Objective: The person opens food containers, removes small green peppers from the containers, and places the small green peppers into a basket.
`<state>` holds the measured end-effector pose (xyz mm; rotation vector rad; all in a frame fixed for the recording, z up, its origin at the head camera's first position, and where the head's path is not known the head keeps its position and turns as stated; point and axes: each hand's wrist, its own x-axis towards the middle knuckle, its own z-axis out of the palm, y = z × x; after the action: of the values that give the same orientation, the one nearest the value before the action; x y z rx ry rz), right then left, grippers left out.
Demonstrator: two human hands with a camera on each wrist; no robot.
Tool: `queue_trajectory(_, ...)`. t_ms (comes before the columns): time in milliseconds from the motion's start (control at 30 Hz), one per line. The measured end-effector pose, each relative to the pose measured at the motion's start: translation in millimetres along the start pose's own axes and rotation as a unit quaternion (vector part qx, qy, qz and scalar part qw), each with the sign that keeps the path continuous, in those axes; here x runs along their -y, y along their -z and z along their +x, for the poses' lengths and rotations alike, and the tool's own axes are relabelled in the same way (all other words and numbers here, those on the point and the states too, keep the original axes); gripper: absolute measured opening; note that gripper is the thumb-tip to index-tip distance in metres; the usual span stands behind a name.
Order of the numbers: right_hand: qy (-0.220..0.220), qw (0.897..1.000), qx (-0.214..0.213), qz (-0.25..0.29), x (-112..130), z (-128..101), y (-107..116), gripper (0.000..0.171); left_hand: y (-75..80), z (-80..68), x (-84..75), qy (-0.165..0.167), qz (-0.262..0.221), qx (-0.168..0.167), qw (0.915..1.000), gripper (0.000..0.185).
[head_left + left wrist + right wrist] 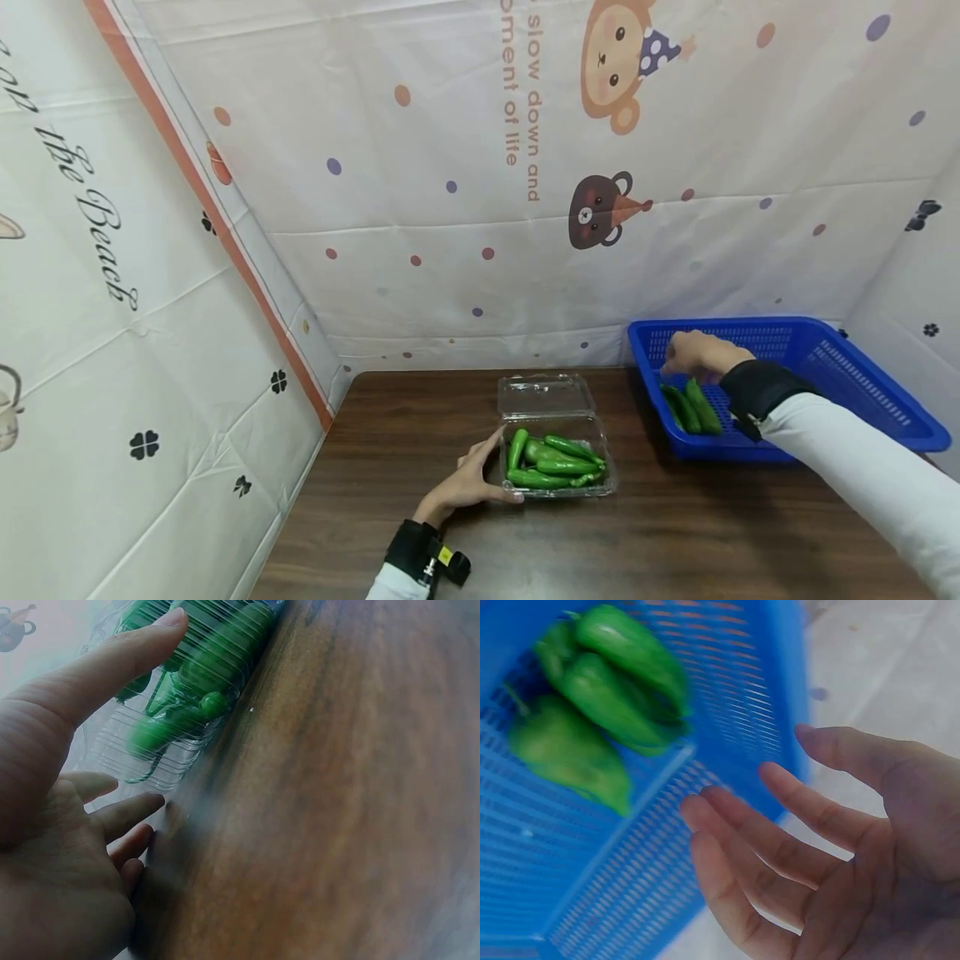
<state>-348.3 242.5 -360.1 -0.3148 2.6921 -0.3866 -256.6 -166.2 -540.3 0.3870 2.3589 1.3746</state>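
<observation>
Green peppers (566, 467) were the main thing here: a small pile of them lay in a clear plastic clamshell (570, 493) on the wood-look desk (675, 542), lower middle of the frame, lid (546, 394) flipped back. More long green peppers (702, 408) sat in the blue basket (738, 450) at the right; the right wrist view showed at least three, bunched upper left.

The left hand (471, 482) was at the clamshell's left side, thumb and fingers spread pretty straight, not clenched, kinda like it was just steadying the thing. The right hand (697, 353) hung over the basket's left end, fingers loosely bent with nothing in them.

Handling-wise, my guess was light and fairly firm but hollow, with glossy skin that looked a bit slippery, and stalks that could probably snap. Mid-body seemed the best spot for a gentle pinch, not the thin tip. The clamshell looked flimsy, so low on its sides beat squeezing the rim.
</observation>
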Motion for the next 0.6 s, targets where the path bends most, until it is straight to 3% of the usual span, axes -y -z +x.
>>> queue_trajectory(300, 0.055, 0.991, -0.116, -0.04, 38.5, -4.4, 17.8, 0.029, 1.3, 0.0, -0.2, 0.003, -0.001, -0.004, 1.0, 0.113)
queue_trajectory(600, 0.106, 0.984, -0.14, -0.035, 89.4, -4.0, -3.3, 0.025, -0.1, 0.5, -0.6, -0.001, -0.005, 0.001, 1.0, 0.112)
